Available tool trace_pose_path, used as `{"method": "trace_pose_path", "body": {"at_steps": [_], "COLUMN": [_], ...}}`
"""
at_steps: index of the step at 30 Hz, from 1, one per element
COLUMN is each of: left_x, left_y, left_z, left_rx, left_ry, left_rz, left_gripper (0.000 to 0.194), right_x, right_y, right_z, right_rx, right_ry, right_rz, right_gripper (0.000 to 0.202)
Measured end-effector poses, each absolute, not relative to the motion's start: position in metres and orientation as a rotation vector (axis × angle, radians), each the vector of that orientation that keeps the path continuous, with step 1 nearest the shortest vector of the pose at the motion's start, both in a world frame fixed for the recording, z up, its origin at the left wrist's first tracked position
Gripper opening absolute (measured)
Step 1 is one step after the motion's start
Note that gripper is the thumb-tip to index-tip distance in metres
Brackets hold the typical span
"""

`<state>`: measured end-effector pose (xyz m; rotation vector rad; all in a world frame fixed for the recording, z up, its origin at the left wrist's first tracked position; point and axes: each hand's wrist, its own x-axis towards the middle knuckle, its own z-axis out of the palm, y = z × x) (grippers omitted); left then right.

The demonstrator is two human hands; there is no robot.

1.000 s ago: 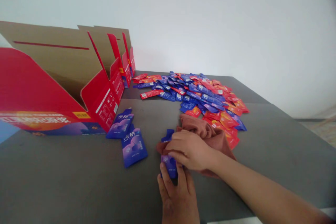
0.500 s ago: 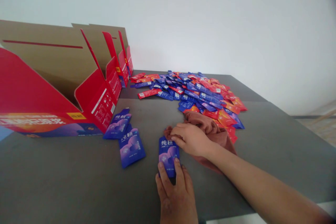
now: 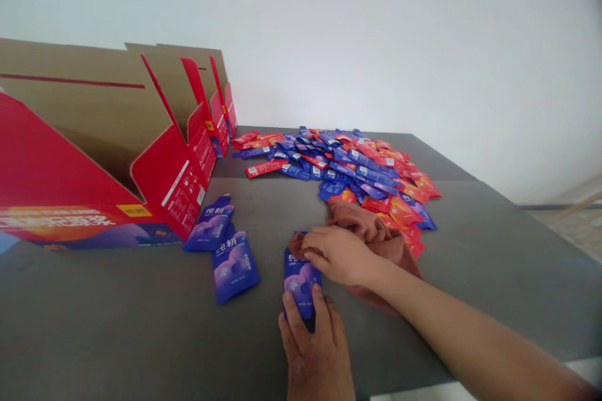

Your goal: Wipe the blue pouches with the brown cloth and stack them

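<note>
A blue pouch (image 3: 301, 289) with purple round shapes and white lettering lies flat on the grey table. The fingertips of my left hand (image 3: 316, 341) hold its lower end down, the fingers a little apart. My right hand (image 3: 339, 255) is closed on a brown cloth (image 3: 360, 219) and presses a fold of it onto the pouch's upper part, covering some lettering. The rest of the cloth lies bunched behind and under the right hand. Left of my hands are two more blue pouches, one (image 3: 235, 269) nearer and one (image 3: 210, 225) partly overlapping it.
A large heap of blue and red-orange pouches (image 3: 348, 163) spreads over the table's far half. Along the left side stand several open red cardboard boxes (image 3: 164, 182) with raised flaps. A white wall (image 3: 329, 37) rises behind the grey table (image 3: 141, 326).
My right hand has shifted slightly left with the cloth, which now covers more of the pouch's lettering. My left hand stays on the pouch's lower end.
</note>
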<state>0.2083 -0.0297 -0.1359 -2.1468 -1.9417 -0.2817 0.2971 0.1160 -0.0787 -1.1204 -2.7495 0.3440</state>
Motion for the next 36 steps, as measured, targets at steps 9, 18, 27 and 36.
{"method": "trace_pose_path", "body": {"at_steps": [9, 18, 27, 36], "left_x": [0.210, 0.210, 0.210, 0.210], "left_y": [-0.030, -0.030, -0.031, -0.031], "left_z": [-0.140, -0.142, -0.141, -0.141], "left_rx": [-2.121, -2.114, -2.107, -2.136], "left_ry": [-1.928, -1.929, -1.885, -1.926], "left_rz": [-0.264, -0.245, -0.246, -0.260], "left_gripper": [0.046, 0.046, 0.047, 0.049], "right_x": [0.298, 0.297, 0.300, 0.292], "right_y": [0.106, 0.113, 0.110, 0.103], "right_z": [-0.071, -0.076, -0.074, -0.073], "right_rx": [-0.792, -0.949, -0.937, -0.892], "right_ry": [-2.716, -2.781, -2.659, -2.820], "right_rz": [0.372, 0.407, 0.319, 0.408], "right_gripper": [0.020, 0.018, 0.020, 0.019]}}
